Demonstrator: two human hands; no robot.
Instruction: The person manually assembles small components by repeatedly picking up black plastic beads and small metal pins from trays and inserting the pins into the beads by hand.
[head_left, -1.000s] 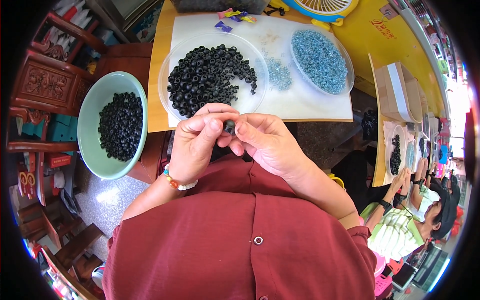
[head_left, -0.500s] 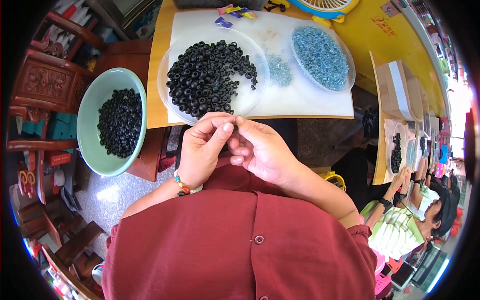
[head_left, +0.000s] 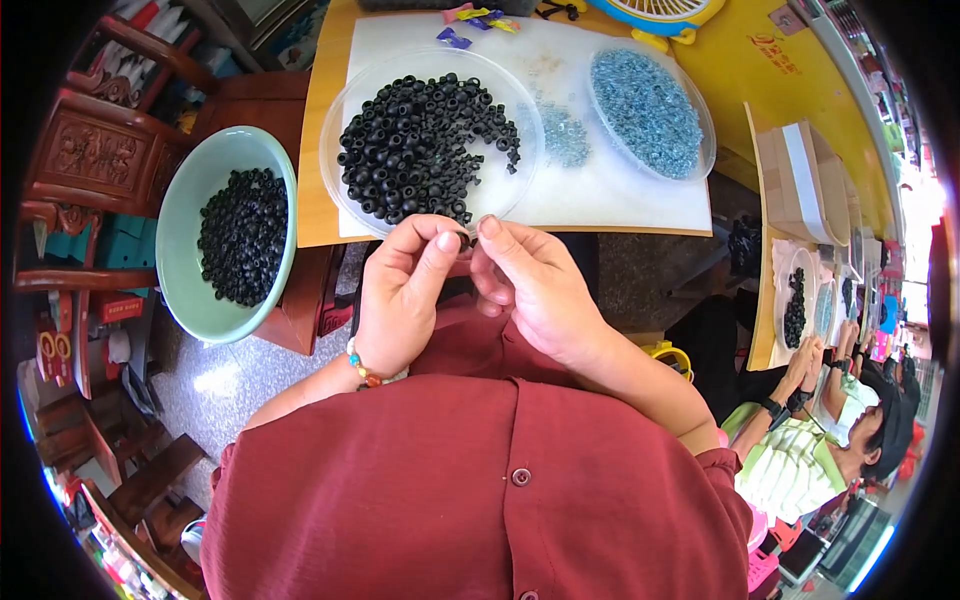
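Observation:
My left hand [head_left: 405, 280] is closed in a pinch, with a small black rounded piece [head_left: 463, 239] between thumb and forefinger. Close beside it, my right hand [head_left: 545, 290] also pinches thumb against fingers; whatever it grips is too small to make out. Both hands meet at the table's near edge, just below a clear round tray [head_left: 505, 195]. Many black hollow caps and smaller black bits [head_left: 405, 150] are heaped in that tray, mostly on its left. To the right, another clear tray [head_left: 707, 165] is filled with small bluish transparent pieces [head_left: 645, 110].
A pale green bowl [head_left: 175, 255] of black caps stands left of the table. Loose bluish pieces [head_left: 565, 138] lie between the trays on a white sheet [head_left: 640, 208]. Coloured wrappers [head_left: 480, 18] lie at the back. Another person [head_left: 800, 440] works at a table on the right.
My fingertips have come slightly apart, with the right hand shifting a little up and right. The black piece in my left fingers shows more plainly. The whole view has shifted slightly.

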